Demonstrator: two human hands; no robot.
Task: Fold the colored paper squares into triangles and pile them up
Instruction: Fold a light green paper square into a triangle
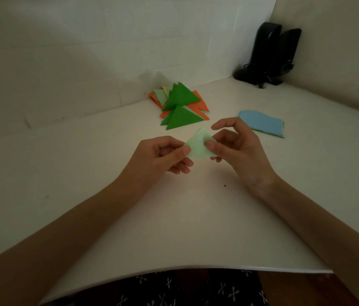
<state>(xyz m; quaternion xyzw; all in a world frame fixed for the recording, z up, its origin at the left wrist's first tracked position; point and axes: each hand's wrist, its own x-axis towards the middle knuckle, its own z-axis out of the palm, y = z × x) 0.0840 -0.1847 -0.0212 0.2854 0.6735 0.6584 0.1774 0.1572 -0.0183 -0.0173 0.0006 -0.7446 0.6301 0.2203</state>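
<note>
Nearest me, the counter (174, 228) edge is curving across above a dark patterned fabric (196, 288). Both my forearms are reaching forward over it.

My left hand (165, 154) is pinching the left corner of the pale green paper (198, 144), thumb on top and the other fingers (182, 167) curled beneath. My right hand (236, 149) is pinching the right side the same way. Its index finger is arching free above the sheet, touching nothing. The paper is hanging between the two hands, apparently just off the counter, and is already looking triangular with the apex pointing away from me. I cannot tell whether the two layers are lining up at the edges.

Judgement: the crease is being set or checked, and stacking is not yet done.

Risk 1: I am creasing in the air with no surface under the sheet, so the layers may be sliding past each other. That would give a crooked triangle.

Farther out, the pile of folded triangles (180, 102) is lying fanned, with dark green on top and orange, pale green and yellow below.

Risk 2: the pile is sitting loose, so a triangle dropped carelessly on top could slide off or push the others apart.

To its right and well apart, the blue unfolded squares (262, 123) are waiting near my right hand.

Risk 3: my right wrist could brush them on the way to the pile.

Two black speakers (273, 51) are standing in the far corner.
</note>
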